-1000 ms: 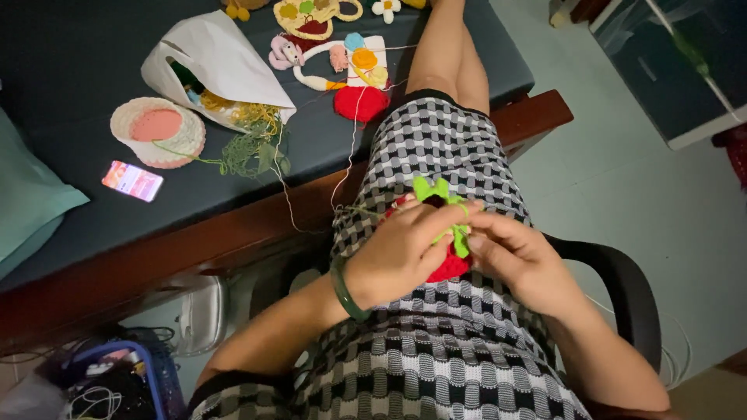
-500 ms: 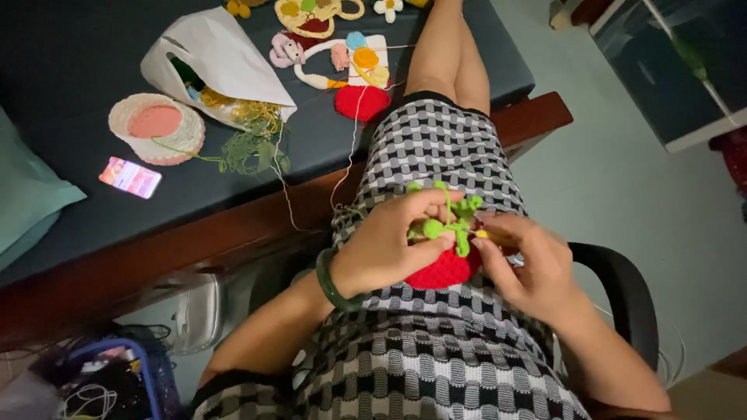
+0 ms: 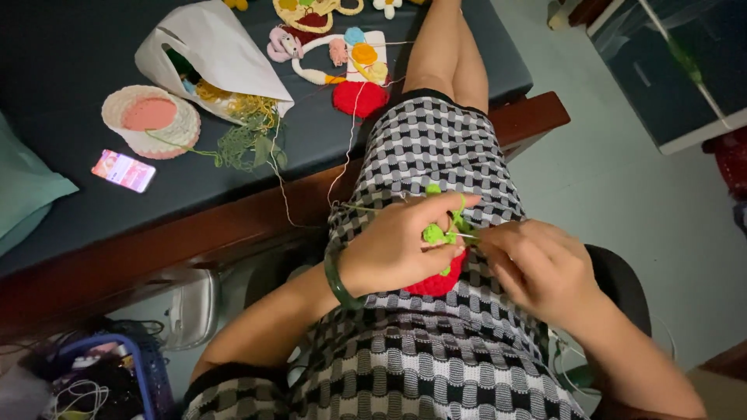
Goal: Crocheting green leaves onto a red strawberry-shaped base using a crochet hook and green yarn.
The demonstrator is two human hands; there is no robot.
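Head view, left hand: the left hand (image 3: pixel 393 249) is closed around a red crocheted piece (image 3: pixel 437 281) with bright green leaves (image 3: pixel 436 232), held over the lap
Head view, right hand: the right hand (image 3: pixel 537 268) has its fingers pinched together at the green edge, on a thin hook (image 3: pixel 464 235) that barely shows
Head view, yarn: a pale strand (image 3: pixel 342 167) runs from the work up to the dark table (image 3: pixel 70 47)
Head view, table: white paper bag (image 3: pixel 210 58), green yarn tangle (image 3: pixel 249 144), round pink-centred basket (image 3: pixel 150 119), phone (image 3: pixel 123 170), red crocheted disc (image 3: pixel 359 98)
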